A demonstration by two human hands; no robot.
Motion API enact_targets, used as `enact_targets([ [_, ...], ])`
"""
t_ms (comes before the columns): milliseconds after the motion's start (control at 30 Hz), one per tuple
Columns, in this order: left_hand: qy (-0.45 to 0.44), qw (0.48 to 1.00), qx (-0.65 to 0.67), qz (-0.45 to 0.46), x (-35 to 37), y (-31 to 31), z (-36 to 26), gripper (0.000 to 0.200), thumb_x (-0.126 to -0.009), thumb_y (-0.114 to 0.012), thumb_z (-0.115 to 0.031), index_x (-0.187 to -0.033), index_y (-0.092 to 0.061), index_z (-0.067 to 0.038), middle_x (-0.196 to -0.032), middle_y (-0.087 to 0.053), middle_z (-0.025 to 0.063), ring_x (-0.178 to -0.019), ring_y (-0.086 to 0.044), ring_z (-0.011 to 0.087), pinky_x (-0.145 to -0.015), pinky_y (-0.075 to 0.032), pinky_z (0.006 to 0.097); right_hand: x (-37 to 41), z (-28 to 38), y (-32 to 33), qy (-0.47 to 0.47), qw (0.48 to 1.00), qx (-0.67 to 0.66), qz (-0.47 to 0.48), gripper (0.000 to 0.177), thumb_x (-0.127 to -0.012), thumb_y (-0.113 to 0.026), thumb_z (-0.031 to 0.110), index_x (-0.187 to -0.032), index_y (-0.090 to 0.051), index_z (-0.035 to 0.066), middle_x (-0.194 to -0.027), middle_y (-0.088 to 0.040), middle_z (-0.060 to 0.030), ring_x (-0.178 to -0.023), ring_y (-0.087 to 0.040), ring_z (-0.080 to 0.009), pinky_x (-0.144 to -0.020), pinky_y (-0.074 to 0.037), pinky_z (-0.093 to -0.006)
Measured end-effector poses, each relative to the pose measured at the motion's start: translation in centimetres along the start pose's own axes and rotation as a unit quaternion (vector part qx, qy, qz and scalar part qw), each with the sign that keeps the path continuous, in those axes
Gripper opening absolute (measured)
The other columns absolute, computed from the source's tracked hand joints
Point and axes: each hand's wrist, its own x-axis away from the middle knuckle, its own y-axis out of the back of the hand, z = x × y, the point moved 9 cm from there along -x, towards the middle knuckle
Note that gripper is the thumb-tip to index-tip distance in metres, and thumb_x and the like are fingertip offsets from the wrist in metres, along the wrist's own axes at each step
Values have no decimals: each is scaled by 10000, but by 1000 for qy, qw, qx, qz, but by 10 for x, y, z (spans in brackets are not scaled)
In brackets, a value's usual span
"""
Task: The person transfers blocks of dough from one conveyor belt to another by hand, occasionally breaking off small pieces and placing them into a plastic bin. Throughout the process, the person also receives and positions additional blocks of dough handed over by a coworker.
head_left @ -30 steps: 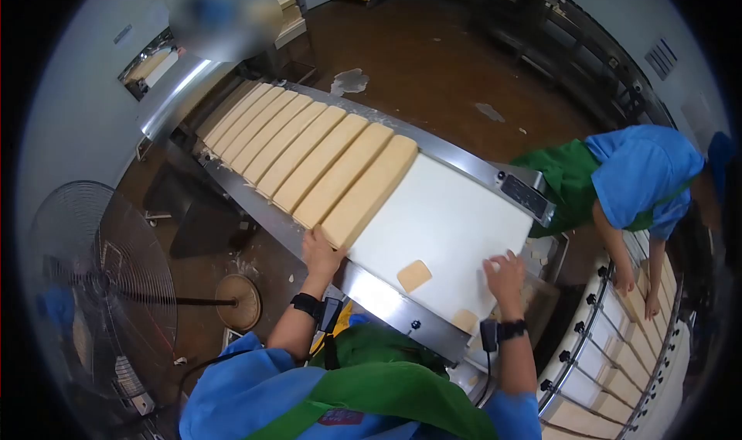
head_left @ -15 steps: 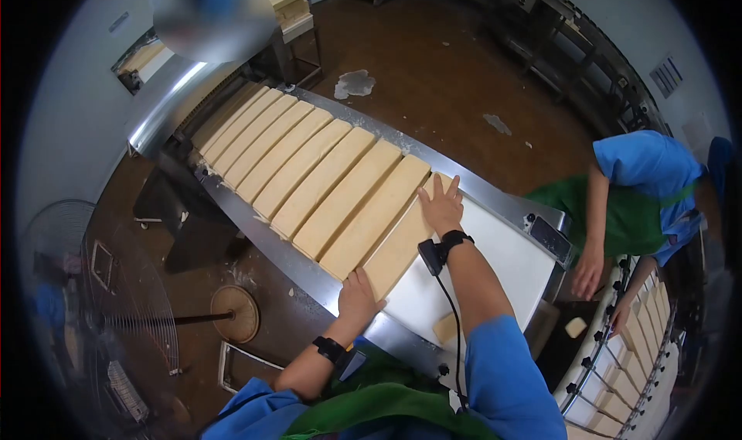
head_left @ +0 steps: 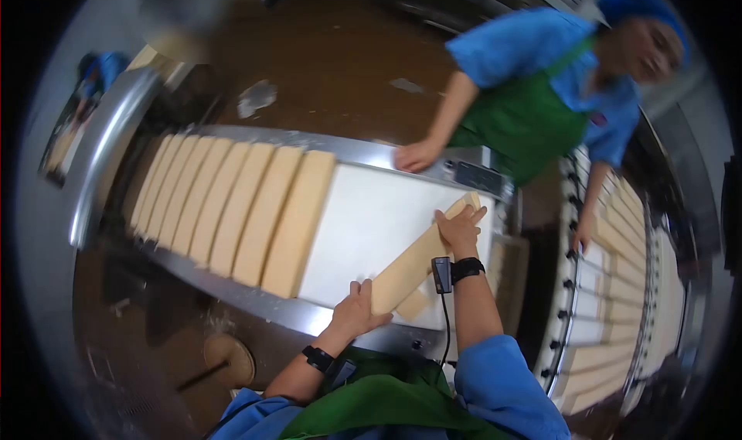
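Observation:
A long, pale-yellow slab that looks like dough [head_left: 417, 266] lies at a slant over the right part of the white belt [head_left: 359, 208]. My left hand [head_left: 354, 310] grips its near end, thumb and fingers around the corner. Toward the far end, my right hand [head_left: 461, 231] holds the same slab, fingers over its top and edge. A small pale offcut [head_left: 415, 305] shows partly beneath the near half. To the left, a row of several similar slabs [head_left: 297, 223] lies side by side, separated from the held one by bare belt.
Across the belt stands a co-worker in a green apron [head_left: 525, 123], one hand [head_left: 418, 155] at the metal edge. A phone-like device [head_left: 478, 177] sits on the far right corner. Further right, a second conveyor [head_left: 566, 285] carries several pale strips. A curved metal cover [head_left: 116, 154] stands at far left.
Both my hands have carried the end slab rightward, away from the row, and turned it. The view has swung right. The co-worker now leans in with a hand on the belt's far edge.

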Motion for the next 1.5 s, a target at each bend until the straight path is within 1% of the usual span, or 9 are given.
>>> enact_targets([
  [133, -18, 998, -45, -43, -17, -41, -57, 751, -702, -758, -327, -1226, -363, 39, -1143, -445, 268, -874, -604, 452, -761, -527, 491, -11, -114, 32, 29, 981, -100, -167, 844, -739, -705, 377, -1334, -305, -68, -1467, -142, -339, -1198, -441, -525, -987, -429, -517],
  [233, -125, 984, -21, -127, -26, -66, -103, 673, -679, -756, -152, -1215, -395, 39, -1164, -404, 293, -986, -539, 462, -830, -497, 488, 12, -192, 82, -56, 962, -211, -167, 802, -733, -695, 347, -1286, -278, -58, -1306, -324, -312, -1156, -458, -490, -941, -454, -514],
  [433, -281, 956, 35, -73, -13, -120, -252, 784, -653, -750, -71, -1341, -377, -28, -1335, -259, 273, -1172, -425, 455, -991, -428, 443, 76, -367, 214, -125, 876, -260, -386, 731, -772, -666, 354, -1284, -324, -40, -1247, -372, -303, -1078, -503, -482, -943, -432, -508],
  [567, -400, 914, 32, -58, 11, -168, -341, 786, -685, -756, -82, -1368, -370, -36, -1394, -234, 272, -1237, -387, 457, -1032, -392, 431, 91, -484, 260, -245, 865, -265, -347, 739, -774, -653, 420, -1279, -365, -35, -1230, -452, -279, -1110, -512, -457, -931, -444, -485],
  [767, -484, 862, 64, 137, 10, -259, -420, 688, -790, -726, -116, -1381, -378, -68, -1396, -298, 246, -1293, -363, 417, -1066, -346, 419, 42, -616, 267, -313, 935, -74, -150, 632, -863, -442, 504, -1267, -524, 25, -1271, -544, -237, -1238, -428, -417, -1023, -315, -543],
  [833, -463, 861, 97, 186, 5, -277, -444, 611, -843, -674, -113, -1380, -384, -75, -1418, -280, 249, -1291, -368, 421, -1071, -339, 423, 32, -634, 279, -301, 937, 0, -177, 611, -891, -372, 487, -1271, -555, 44, -1272, -556, -230, -1279, -375, -415, -1050, -227, -574],
  [1033, -491, 838, 75, 226, -20, -366, -477, 513, -900, -526, -53, -1387, -366, -60, -1417, -341, 284, -1255, -441, 434, -1047, -368, 400, 27, -662, 285, -339, 897, -5, -284, 647, -893, -516, 456, -1392, -427, 53, -1471, -340, -213, -1372, -261, -410, -1102, -148, -598],
  [1200, -353, 845, 259, 306, -42, -403, -458, 521, -907, -465, 0, -1410, -337, -41, -1405, -413, 185, -1303, -409, 232, -1055, -326, 305, 22, -640, 259, -256, 934, 0, -248, 786, -906, -456, 565, -1438, -334, 0, -1524, -251, -233, -1405, -207, -430, -1111, -150, -607],
  [1500, -345, 890, 275, 116, -47, -268, -364, 550, -900, -538, -23, -1415, -343, -39, -1300, -486, 125, -1245, -465, 225, -1049, -362, 330, 16, -598, 262, -209, 951, -14, -226, 685, -927, -496, 437, -1437, -333, 9, -1513, -285, -215, -1411, -186, -428, -1124, -114, -599],
])
